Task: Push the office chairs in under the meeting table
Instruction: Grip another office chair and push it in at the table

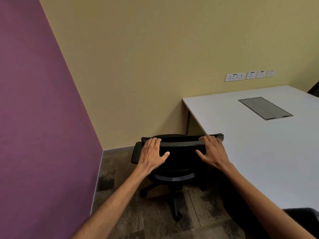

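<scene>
Head view: left hand (151,155) and right hand (213,150) both rest on the backrest of a black office chair (176,159), fingers curled over its top edge, thumbs spread on the back face; a loose hold, not a clench; chair stands beside the near-left corner of the white meeting table (259,152), which runs off to the right of the right hand; seat apparently not yet under the top; judged early in this push; another dark chair back (303,216) below the right forearm probably remains.
</scene>
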Demonstrator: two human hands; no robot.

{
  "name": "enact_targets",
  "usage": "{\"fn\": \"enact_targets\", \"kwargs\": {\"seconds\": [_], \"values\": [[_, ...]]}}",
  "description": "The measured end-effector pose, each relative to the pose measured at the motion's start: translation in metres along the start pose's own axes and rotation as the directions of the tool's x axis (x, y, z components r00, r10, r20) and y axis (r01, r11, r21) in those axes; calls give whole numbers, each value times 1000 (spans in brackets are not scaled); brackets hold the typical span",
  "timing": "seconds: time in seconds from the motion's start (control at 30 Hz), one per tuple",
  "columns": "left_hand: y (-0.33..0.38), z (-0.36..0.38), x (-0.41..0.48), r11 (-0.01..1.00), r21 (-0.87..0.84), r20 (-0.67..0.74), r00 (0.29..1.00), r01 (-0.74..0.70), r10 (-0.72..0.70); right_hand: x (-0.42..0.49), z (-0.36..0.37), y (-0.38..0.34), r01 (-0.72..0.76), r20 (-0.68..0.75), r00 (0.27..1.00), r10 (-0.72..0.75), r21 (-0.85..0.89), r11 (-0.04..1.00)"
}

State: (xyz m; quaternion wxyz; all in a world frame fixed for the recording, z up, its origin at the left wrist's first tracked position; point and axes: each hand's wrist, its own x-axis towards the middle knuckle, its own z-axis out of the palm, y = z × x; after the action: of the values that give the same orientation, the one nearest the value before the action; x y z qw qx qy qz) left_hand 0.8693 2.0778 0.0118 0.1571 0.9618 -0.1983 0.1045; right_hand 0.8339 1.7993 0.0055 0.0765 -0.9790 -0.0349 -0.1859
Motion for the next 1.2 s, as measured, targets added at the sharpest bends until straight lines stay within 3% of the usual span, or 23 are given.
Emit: {"fn": "enact_targets", "kwargs": {"seconds": [0.13, 0.23, 0.37, 0.57, 0.87, 1.2], "values": [[-7, 23, 42, 998, 24, 151, 987, -55, 51, 42, 27, 10, 41, 208, 978, -28, -57, 998], [-18, 36, 63, 988, 100, 224, 970, -117, 93, 66, 43, 13, 7, 333, 942, 33, -119, 993], [-31, 47, 95, 973, 156, 250, 960, -168, 125, 86, 63, 24, -13, 290, 956, 53, -140, 990], [-42, 53, 126, 962, 178, 289, 946, -206, 149, 106, 68, 28, -28, 337, 939, 73, -135, 990], [-105, 54, 177, 932, 169, 312, 914, -321, 259, 139, 85, -19, -125, 349, 921, 172, -155, 980], [-166, 48, 240, 890, 86, 338, 854, -447, 396, 182, 111, -66, -280, 265, 898, 352, -275, 920]]}}
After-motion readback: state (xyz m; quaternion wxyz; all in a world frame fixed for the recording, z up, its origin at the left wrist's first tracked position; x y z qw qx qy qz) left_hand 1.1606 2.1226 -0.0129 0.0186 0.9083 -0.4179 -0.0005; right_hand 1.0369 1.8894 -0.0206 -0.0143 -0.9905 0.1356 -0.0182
